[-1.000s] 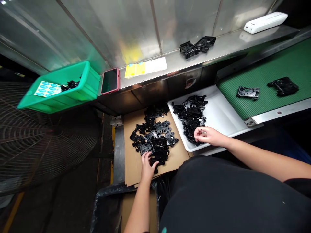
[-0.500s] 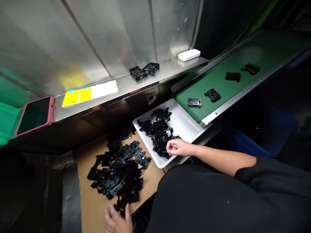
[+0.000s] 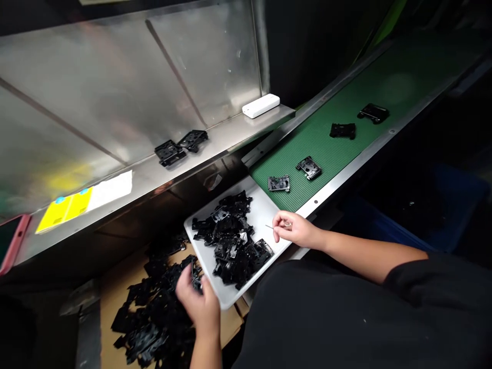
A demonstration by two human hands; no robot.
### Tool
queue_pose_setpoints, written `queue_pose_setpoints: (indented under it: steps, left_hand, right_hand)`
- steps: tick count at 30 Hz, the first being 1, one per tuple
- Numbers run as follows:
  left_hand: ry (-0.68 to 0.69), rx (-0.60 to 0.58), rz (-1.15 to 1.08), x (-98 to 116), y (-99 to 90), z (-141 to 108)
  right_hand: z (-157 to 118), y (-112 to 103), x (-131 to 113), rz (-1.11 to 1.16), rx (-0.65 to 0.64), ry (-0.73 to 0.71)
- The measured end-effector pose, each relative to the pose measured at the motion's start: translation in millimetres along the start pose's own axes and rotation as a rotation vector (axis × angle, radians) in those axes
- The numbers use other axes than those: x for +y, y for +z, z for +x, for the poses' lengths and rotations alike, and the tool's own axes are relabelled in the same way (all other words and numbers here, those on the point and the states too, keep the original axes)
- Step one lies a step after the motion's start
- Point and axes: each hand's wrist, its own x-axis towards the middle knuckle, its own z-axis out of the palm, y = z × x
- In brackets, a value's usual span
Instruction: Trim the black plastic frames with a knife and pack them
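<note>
My left hand is at the left edge of the white tray, its thumb and fingers closed around a black plastic part. Below and left of it, a heap of similar black plastic parts lies on brown cardboard. My right hand is over the tray's right rim, pinching a thin metal pointed tool; the fingers cover most of it. More black parts are piled in the tray below the tool tip.
A green conveyor belt with several black parts runs away to the right. On the metal ledge lie two black parts, a white power bank, a yellow card and a phone. A blue bin stands below the belt.
My left hand has risen from the cardboard's front edge to the tray, now with a black plastic part. My right hand has moved off the tray's pile toward the belt. The view has shifted right.
</note>
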Motion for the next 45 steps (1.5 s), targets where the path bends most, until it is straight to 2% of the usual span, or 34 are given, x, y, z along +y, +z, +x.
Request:
queue_pose_setpoints:
  steps: [4,6,8,11,14,16,18,22,25,27,30,35,38,40,43,45]
  left_hand:
    - [0.134,-0.262,-0.229,103.2,115.2,56.3]
    - [0.131,-0.306,-0.277,145.1,167.2,70.5]
    - [0.099,-0.312,-0.296,177.9,208.3,76.6]
    - [0.04,-0.301,-0.3,207.9,246.1,76.2]
    - [0.014,-0.276,-0.307,221.3,256.9,72.5]
    - [0.034,-0.255,-0.319,227.7,250.5,70.5]
    - [0.086,-0.242,-0.333,236.1,233.9,68.3]
    - [0.288,-0.231,-0.353,260.4,179.4,58.7]
    - [0.51,-0.153,-0.362,278.1,136.6,48.5]
    - [0.619,-0.094,-0.377,286.7,113.9,42.9]
    - [0.721,-0.06,-0.404,294.1,89.8,36.4]
    - [0.7,-0.046,-0.389,294.3,65.3,27.7]
    - [0.696,-0.032,-0.355,286.0,55.3,24.7]
    - [0.691,-0.028,-0.315,271.2,49.1,23.5]
    - [0.558,-0.015,-0.196,224.1,38.4,22.7]
    - [0.325,0.012,-0.084,175.1,29.4,24.9]
  right_hand:
    - [-8.0,-57.0,-11.9,0.012,0.183,-0.083]
    - [-10.8,-85.3,-12.2,0.011,0.269,-0.113]
    - [-14.0,-111.9,-10.5,0.004,0.336,-0.139]
    - [-18.2,-146.2,-8.5,-0.016,0.401,-0.177]
    - [-17.4,-174.9,-12.1,-0.051,0.442,-0.215]
    - [-13.2,-192.8,-18.7,-0.076,0.468,-0.241]
    - [-7.3,-210.3,-27.7,-0.186,0.515,-0.254]
    - [4.3,-240.3,-45.9,-0.58,0.57,-0.212]
    - [9.9,-254.4,-54.4,-0.663,0.557,-0.18]
    - [12.3,-260.9,-57.4,-0.635,0.542,-0.16]
    - [15.0,-268.9,-59.2,-0.479,0.501,-0.151]
    - [20.1,-283.2,-56.2,-0.021,0.389,-0.058]
    - [24.1,-293.6,-50.7,0.186,0.354,-0.048]
    - [26.3,-300.4,-47.5,0.266,0.365,-0.038]
    - [27.4,-307.0,-45.6,0.32,0.398,-0.027]
    - [26.5,-307.7,-46.2,0.353,0.417,-0.025]
